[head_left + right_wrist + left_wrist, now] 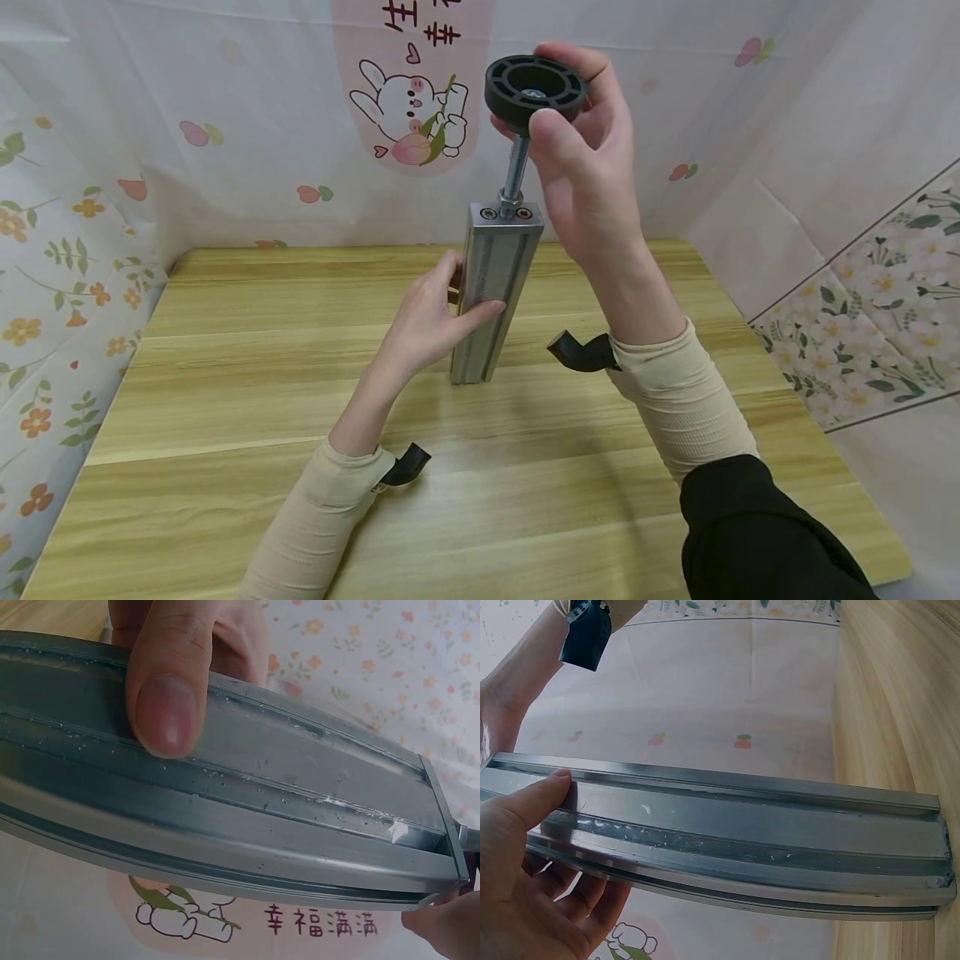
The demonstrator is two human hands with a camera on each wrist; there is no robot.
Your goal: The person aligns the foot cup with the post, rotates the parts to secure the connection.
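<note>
A slotted aluminium profile stands on end on the wooden table, tilted slightly. My left hand grips it partway up, thumb across the front face and fingers behind. In the left wrist view the profile reaches down to the tabletop. From its top plate rises a threaded rod with a nut, joined to a round black levelling foot. My right hand holds that foot by its rim between thumb and fingers. Small shavings speckle the profile's groove in the right wrist view.
The wooden table lies beneath, with a patterned cloth wall close behind it and more floral covering on both sides. A black camera mount juts from each sleeve, left mount and right mount.
</note>
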